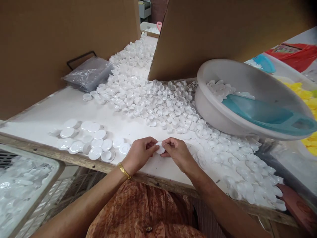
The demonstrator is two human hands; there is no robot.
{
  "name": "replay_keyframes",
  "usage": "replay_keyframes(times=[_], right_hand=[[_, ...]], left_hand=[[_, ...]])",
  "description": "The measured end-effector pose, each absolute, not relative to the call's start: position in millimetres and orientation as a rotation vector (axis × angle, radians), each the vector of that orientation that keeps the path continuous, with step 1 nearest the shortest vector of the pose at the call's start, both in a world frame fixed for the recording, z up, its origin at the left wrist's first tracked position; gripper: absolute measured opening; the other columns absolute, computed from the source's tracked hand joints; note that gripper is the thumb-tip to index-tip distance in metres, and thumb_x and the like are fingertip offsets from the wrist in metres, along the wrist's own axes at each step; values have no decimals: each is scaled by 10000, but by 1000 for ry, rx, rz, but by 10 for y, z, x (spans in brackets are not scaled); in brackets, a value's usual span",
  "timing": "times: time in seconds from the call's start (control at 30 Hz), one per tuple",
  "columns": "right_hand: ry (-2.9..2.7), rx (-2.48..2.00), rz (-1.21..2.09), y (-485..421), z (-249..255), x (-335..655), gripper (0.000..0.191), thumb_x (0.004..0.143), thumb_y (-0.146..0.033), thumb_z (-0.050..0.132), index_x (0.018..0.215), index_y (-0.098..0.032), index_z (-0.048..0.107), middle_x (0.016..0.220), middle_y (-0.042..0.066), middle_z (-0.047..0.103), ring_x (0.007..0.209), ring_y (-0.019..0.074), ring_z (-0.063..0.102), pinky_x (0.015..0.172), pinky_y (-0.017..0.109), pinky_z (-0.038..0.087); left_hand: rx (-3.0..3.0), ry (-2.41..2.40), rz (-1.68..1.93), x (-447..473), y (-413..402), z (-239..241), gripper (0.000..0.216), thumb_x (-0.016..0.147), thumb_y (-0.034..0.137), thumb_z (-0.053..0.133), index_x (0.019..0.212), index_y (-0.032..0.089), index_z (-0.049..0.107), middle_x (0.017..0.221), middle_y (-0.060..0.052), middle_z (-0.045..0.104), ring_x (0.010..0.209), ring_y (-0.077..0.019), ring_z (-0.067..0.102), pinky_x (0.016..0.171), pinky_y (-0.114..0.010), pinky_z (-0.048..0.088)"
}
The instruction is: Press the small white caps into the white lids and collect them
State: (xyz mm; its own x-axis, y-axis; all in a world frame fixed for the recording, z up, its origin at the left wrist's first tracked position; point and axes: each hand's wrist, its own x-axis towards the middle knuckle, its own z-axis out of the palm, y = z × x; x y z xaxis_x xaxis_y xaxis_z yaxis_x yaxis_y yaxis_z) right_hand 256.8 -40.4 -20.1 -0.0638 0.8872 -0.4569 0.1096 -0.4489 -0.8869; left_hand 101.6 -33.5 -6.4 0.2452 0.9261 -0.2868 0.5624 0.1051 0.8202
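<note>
Between my two hands, just above the table's front edge, is a small round white plastic disc (160,148). My left hand (142,152) pinches its left side with thumb and finger. On the opposite side my right hand (175,150) grips it the same way. Left of my left hand lies a group of white round saucer-like pieces (97,142), one with a small cup shape on it. Beyond my hands spreads a big heap of tiny white cups (158,99). Thin translucent white discs (242,162) are piled to the right of my right hand.
A large grey basin (208,105) holding a teal scoop (260,112) and white pieces leans at the right. Cardboard panels (69,39) stand behind. A plastic-wrapped pack (90,74) sits at the left. A crate (55,172) of white parts is below, and yellow pieces (307,96) lie far right.
</note>
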Motion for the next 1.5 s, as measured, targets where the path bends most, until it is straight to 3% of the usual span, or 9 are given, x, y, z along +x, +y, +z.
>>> replay_keyframes(times=[0.23,0.63,1.1,1.33,1.5], right_hand=[[-954,-1576,1649,-368,-246,2485,130,703,-245,651,728,-140,578,677,0,602,587,105,604,615,291,574],[-1135,-1608,1679,-340,-319,2453,118,744,-250,602,790,-175,524,635,-38,572,484,71,571,432,172,477],[-1128,-1631,2003,-238,-228,2516,126,824,-293,513,846,-213,418,556,-52,573,449,139,616,402,208,473],[-1047,-1639,1879,-358,-243,2413,118,838,-271,501,849,-211,400,545,-58,569,454,116,609,429,204,491],[-929,-1517,1905,-568,-308,2256,100,840,-250,486,851,-199,400,542,-54,574,462,120,611,476,246,524]], left_hand=[[1237,1458,463,1016,-255,-189,135,716,298,559,701,171,514,433,54,481,351,-73,401,361,-183,315],[1314,1438,405,971,-229,-167,121,721,280,545,734,167,504,464,45,503,374,-77,433,355,-179,333],[1071,1262,137,942,-140,-107,180,809,337,450,722,190,395,460,54,493,307,-118,490,277,-213,396],[1292,1470,207,930,-235,-98,179,784,346,503,733,185,444,496,48,472,398,-121,511,389,-232,415],[2052,1793,560,1113,-224,-57,248,866,308,399,1048,192,520,922,-73,532,829,-191,527,724,-332,435]])
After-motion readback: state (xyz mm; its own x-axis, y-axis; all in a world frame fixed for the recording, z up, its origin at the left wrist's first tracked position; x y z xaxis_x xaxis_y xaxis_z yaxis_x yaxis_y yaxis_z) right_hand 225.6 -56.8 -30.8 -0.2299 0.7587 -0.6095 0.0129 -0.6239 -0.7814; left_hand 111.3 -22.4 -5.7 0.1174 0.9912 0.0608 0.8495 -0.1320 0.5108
